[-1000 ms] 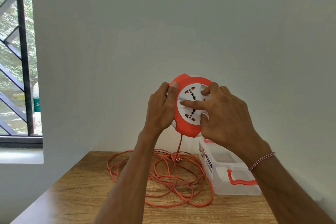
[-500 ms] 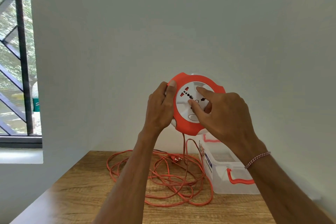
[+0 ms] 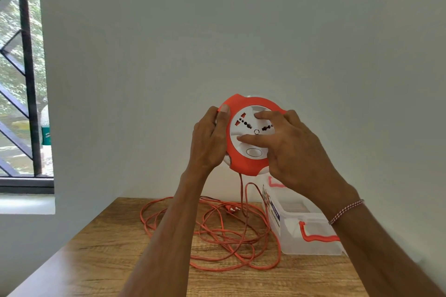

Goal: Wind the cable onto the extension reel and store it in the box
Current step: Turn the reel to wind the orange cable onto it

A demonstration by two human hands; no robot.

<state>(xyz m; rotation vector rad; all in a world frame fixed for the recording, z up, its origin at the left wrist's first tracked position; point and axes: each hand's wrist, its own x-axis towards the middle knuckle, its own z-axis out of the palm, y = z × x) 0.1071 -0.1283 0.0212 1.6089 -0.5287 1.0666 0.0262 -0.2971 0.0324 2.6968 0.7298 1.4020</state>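
Fingers (image 3: 243, 138) of right hand (image 3: 296, 149) spread on white socket face; round orange plastic extension reel (image 3: 248, 164) held above table.
Left hand (image 3: 208, 142) curls round reel's rim, likely steadying the housing while the face is turned. Thin orange cable (image 3: 224, 231) hangs from reel's underside, mostly unwound in loose loops on wooden table (image 3: 96, 248). Clear plastic box with orange handles (image 3: 311, 246) sits open beside loops, ready for storage.

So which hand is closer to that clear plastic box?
Right. The right hand sits just above the box, its fingers on the reel's face; the left hand grips the reel's far edge.
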